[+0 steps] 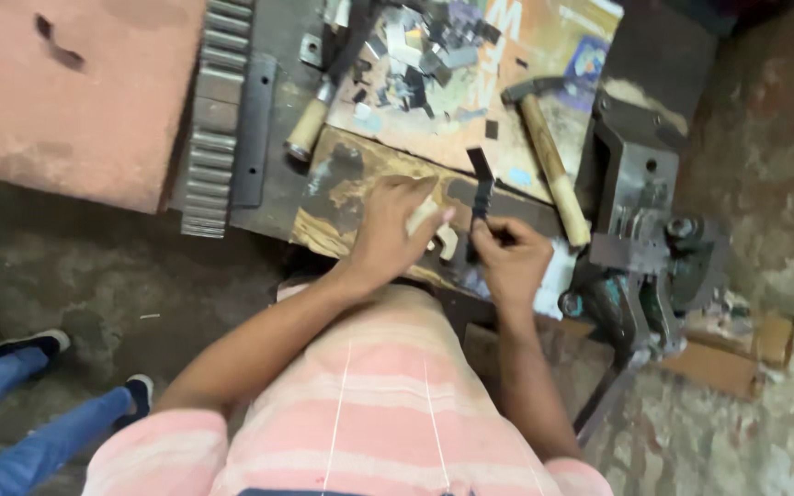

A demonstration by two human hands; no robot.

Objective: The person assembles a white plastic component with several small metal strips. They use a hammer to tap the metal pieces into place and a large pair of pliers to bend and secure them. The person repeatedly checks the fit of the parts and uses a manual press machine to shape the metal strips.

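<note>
My right hand (pixel 509 260) grips a thin dark metal strip (pixel 481 182) that stands up and away from me over a worn wooden board (pixel 342 197). My left hand (pixel 395 230) rests on that board just left of the strip, fingers curled around a small pale block (pixel 422 216). Another small pale piece (pixel 449 241) lies between the two hands. My pink striped shirt fills the lower middle of the view.
A wooden-handled hammer (pixel 553 165) lies right of the strip. A metal press-like machine (pixel 640 234) stands at the right. Several small metal scraps (pixel 415 50) lie on cardboard beyond. A toothed metal rack (pixel 213 119) lies left. Another person's legs in jeans (pixel 29 413) show at lower left.
</note>
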